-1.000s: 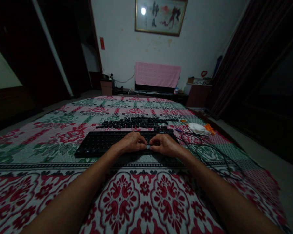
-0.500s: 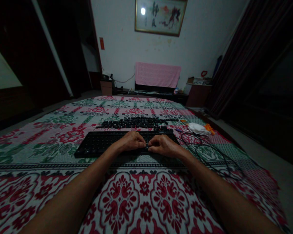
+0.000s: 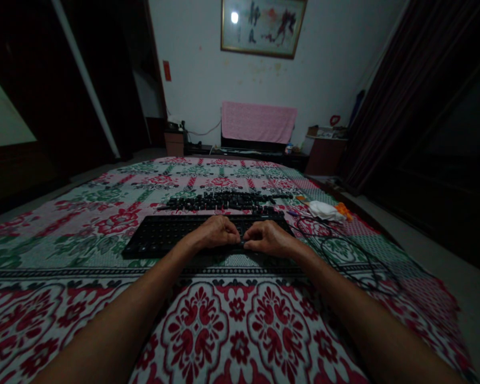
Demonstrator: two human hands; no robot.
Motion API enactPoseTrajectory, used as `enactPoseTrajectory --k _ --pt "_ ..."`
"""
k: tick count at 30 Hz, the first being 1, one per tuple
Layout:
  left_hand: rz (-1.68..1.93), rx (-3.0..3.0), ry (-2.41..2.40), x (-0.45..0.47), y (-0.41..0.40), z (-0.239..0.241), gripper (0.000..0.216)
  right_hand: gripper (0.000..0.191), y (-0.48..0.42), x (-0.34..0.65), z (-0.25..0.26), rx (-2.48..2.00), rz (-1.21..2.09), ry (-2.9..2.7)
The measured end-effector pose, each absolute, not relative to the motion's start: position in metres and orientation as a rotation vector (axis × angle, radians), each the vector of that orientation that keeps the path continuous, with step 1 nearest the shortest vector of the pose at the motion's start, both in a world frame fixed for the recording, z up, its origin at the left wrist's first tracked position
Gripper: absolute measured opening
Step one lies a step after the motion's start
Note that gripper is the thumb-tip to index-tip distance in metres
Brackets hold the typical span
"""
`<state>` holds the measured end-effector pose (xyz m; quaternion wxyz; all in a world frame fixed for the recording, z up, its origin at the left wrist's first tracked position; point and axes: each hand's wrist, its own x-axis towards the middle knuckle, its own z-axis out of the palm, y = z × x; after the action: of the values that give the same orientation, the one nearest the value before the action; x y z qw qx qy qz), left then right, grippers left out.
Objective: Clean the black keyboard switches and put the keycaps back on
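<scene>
Your left hand (image 3: 217, 232) and right hand (image 3: 270, 238) curl over the oblong keyboard (image 3: 160, 234), grip unclear. Black keycaps (image 3: 218, 201) strew floral cloth (image 3: 116, 221).

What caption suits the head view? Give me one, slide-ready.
Left hand and right hand at a black keyboard, small black pieces beyond.

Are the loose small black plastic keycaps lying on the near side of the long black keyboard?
No, the small black keycaps lie in a strip beyond the far edge of the long black keyboard.

Patterned cover (image 3: 200, 325) | black keyboard (image 3: 160, 234) | loose keycaps beyond (image 3: 220, 201) | looped cable (image 3: 370, 260) | white bundle (image 3: 325, 210)
</scene>
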<state>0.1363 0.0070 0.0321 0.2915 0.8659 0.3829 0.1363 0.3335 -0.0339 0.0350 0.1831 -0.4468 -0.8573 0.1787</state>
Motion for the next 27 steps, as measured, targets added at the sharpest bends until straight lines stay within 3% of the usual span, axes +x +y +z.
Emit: enactPoseTrajectory --k 27 --pt "0.308 2.317 1.069 0.1402 0.0075 0.031 0.031 0.021 -0.0326 0.3341 0.0351 -1.291 0.59 -2.386"
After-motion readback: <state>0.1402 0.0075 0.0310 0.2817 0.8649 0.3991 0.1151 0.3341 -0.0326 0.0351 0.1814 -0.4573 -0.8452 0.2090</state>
